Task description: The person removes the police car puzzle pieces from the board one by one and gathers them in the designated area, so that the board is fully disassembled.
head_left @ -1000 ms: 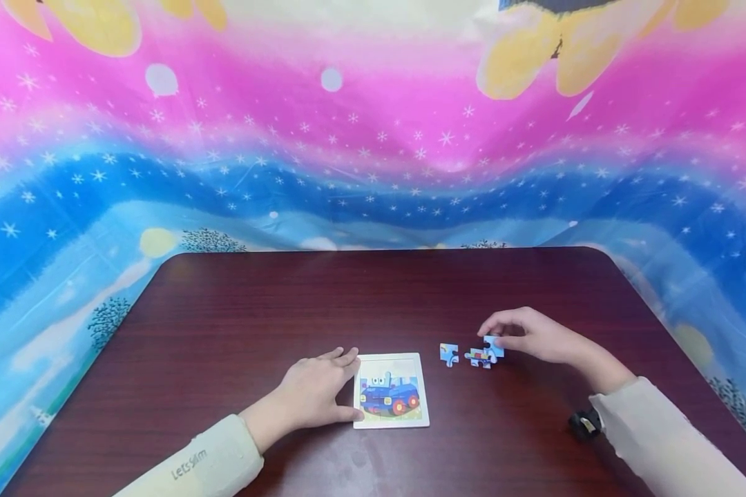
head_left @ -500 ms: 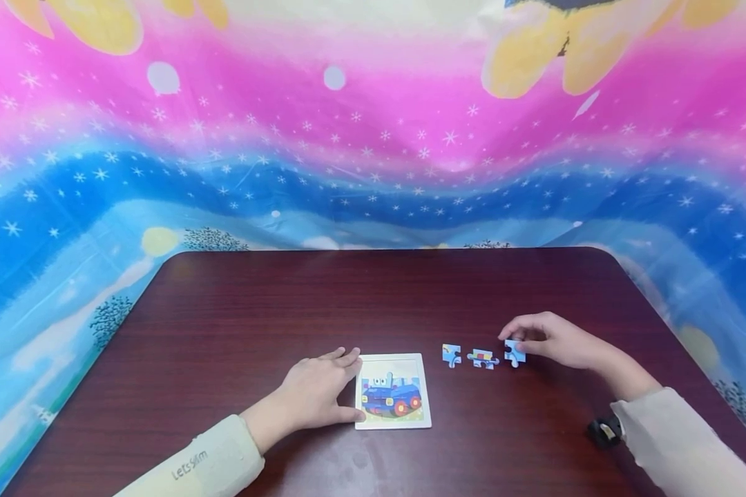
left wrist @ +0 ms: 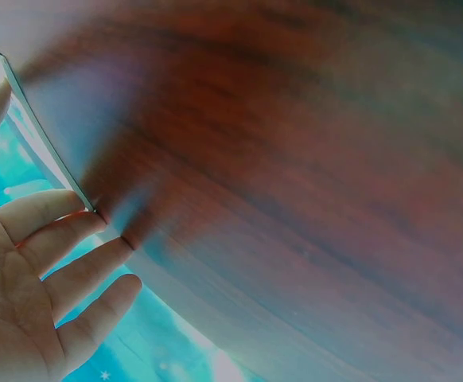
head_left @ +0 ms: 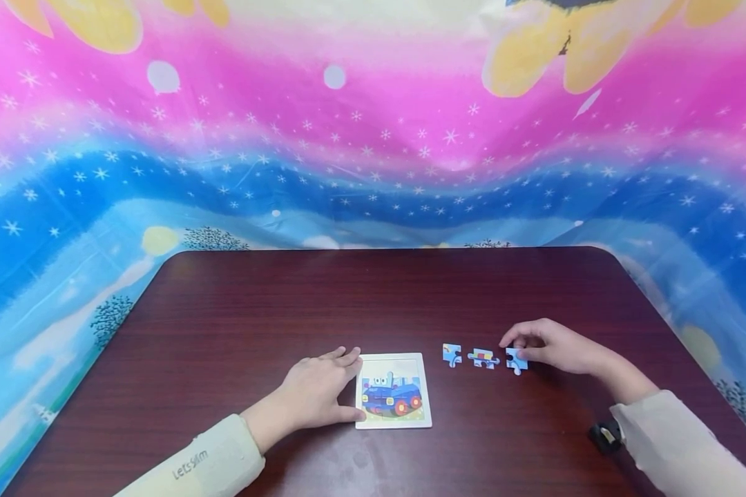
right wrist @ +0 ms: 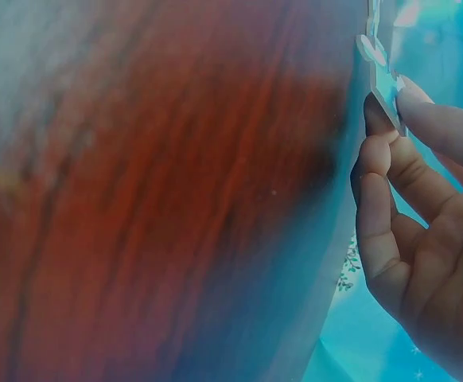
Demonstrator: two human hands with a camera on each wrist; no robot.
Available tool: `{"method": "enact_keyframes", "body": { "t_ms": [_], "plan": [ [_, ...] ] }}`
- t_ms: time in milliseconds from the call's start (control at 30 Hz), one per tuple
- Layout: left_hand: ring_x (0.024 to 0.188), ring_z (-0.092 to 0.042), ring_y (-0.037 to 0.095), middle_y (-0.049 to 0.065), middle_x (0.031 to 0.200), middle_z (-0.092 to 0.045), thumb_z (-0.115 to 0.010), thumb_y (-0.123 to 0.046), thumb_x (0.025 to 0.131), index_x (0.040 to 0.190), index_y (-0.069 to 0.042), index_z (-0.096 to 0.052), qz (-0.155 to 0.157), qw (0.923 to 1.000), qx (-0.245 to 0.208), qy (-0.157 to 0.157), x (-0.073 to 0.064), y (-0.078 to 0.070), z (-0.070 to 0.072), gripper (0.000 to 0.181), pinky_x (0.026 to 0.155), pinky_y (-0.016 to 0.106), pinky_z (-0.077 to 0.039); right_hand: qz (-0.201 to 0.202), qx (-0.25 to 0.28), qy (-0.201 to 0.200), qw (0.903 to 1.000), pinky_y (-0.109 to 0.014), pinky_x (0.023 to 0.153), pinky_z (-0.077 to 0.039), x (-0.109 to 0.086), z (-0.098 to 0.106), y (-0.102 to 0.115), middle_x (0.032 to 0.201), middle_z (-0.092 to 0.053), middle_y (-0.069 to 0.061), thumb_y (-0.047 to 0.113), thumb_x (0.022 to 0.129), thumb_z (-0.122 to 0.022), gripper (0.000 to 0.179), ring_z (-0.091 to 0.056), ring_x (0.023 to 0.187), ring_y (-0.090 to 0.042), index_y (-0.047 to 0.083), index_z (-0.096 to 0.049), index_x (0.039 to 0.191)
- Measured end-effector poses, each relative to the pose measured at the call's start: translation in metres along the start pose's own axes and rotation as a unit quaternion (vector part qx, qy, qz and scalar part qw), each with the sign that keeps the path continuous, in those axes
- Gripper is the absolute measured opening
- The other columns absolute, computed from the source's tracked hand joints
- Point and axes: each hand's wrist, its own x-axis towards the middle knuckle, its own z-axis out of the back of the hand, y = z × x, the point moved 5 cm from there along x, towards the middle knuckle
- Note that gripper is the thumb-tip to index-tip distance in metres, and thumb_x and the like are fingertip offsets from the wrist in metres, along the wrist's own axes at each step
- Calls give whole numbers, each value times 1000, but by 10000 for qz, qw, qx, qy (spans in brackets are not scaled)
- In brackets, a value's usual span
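Observation:
My left hand rests at the left edge of a white-framed jigsaw board, fingers extended to its upper corner and thumb at the lower one. The board's lower part shows a blue truck with red wheels; its upper strip is pale. In the left wrist view the fingers lie along the board's edge. My right hand pinches a light-blue puzzle piece at its right side. The right wrist view has the thumb on this piece, with the other fingers curled beside and below.
Between board and right hand lie two more loose pieces: a light-blue puzzle piece and a piece with red and yellow. All sit on a dark brown table. A patterned pink and blue cloth hangs behind it.
The right hand has drawn its light-blue piece rightward, away from the red-and-yellow piece, then slightly toward the near edge. A gap now separates the two. The left hand and board stay put.

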Motion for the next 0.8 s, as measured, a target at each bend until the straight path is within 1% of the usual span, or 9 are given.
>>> {"method": "enact_keyframes", "body": {
  "t_ms": [233,333,567,700,800],
  "plan": [
    [134,-55,23,3,147,-55,-70,-68,77,138,-11,-60,-32,10000,37,-49,-1,0,1,84,92,42,-57,17,-281,-61,9996,-23,62,-41,0,0,-2,83,-58,4,-1,94,-61,21,-46,69,-1,6,-67,113],
    [135,-55,22,3,148,-54,-71,-67,77,139,-11,-59,-10,10000,22,-38,0,1,0,84,93,43,-56,-17,-286,-87,9996,-24,60,-40,-2,3,-4,82,-58,4,2,94,-61,20,-45,66,-1,6,-67,113],
    [135,-54,22,3,148,-54,-71,-67,77,139,-11,-59,-17,10000,19,-24,0,1,0,84,93,42,-56,-192,-311,-209,9991,-23,59,-40,-8,11,-12,83,-63,2,9,97,-62,19,-44,64,-1,5,-68,114],
    [135,-55,22,3,147,-55,-70,-68,77,139,-12,-59,-41,10000,43,-46,0,1,0,84,92,41,-57,-64,-379,-289,9988,-23,58,-41,-8,13,-12,85,-65,2,8,97,-61,18,-46,63,0,5,-68,113],
    [135,-55,22,3,147,-55,-70,-68,77,139,-12,-59,-36,10000,36,-42,-1,1,1,85,92,41,-57,42,-424,-309,9986,-22,60,-42,-5,13,-7,88,-67,1,8,97,-62,18,-48,66,0,5,-68,113]
  ]
}}
